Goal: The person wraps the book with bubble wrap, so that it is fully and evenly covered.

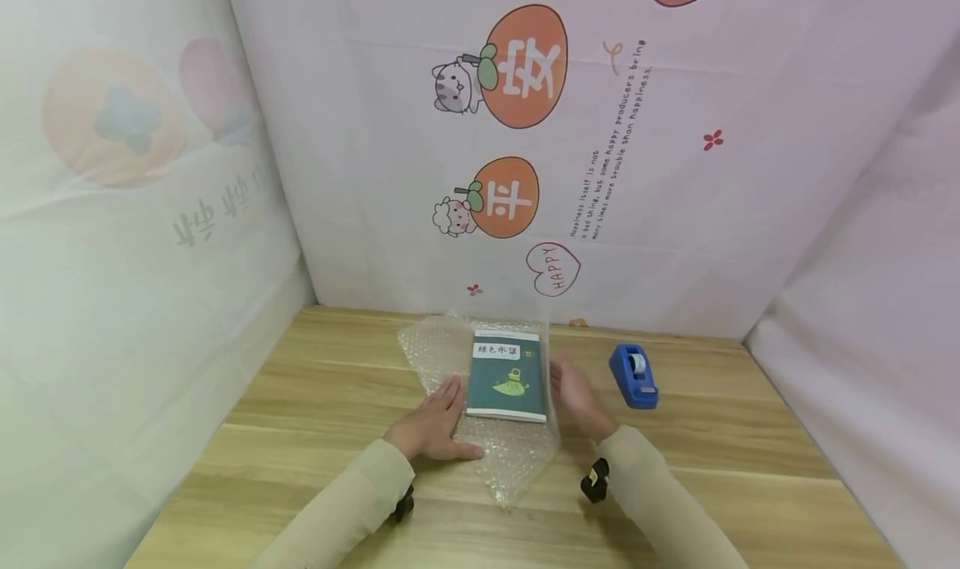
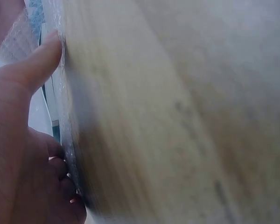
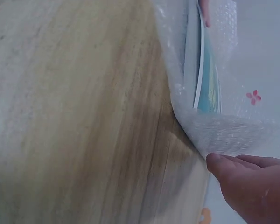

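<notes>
A book with a dark green cover (image 1: 507,377) lies face up on a sheet of clear bubble wrap (image 1: 517,461). My left hand (image 1: 437,423) rests on the wrap at the book's left side, fingers spread and thumb pointing right; the left wrist view shows its thumb (image 2: 44,58) on the wrap. At the book's right side my right hand (image 1: 579,396) pinches the edge of the wrap, which stands raised along the book. In the right wrist view the fingertips (image 3: 217,161) meet that raised wrap, though its folds partly hide the grip.
A blue tape dispenser (image 1: 634,377) with a roll of tape stands to the right of my right hand. The wood-grain tabletop (image 1: 315,411) is bordered by white printed cloth (image 1: 390,136) at the back and both sides.
</notes>
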`<move>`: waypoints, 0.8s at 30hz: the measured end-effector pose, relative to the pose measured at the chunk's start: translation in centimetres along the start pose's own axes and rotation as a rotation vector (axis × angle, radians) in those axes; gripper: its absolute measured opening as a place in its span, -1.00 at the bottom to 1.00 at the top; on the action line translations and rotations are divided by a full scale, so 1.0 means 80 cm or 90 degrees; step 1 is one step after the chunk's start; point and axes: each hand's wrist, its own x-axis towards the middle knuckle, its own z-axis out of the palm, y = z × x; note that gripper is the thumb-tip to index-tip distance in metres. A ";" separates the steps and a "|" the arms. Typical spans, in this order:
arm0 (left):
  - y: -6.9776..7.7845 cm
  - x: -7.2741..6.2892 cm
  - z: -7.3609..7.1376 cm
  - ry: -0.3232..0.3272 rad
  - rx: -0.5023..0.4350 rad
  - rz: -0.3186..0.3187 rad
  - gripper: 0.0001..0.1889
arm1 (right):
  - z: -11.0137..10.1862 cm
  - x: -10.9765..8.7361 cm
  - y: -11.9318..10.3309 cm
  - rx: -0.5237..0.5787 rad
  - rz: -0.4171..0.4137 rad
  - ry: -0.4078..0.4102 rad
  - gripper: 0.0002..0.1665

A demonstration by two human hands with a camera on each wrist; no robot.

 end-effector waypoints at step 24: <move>-0.002 0.001 0.003 0.004 0.015 0.010 0.22 | 0.026 -0.014 0.015 -0.599 -0.121 -0.145 -0.11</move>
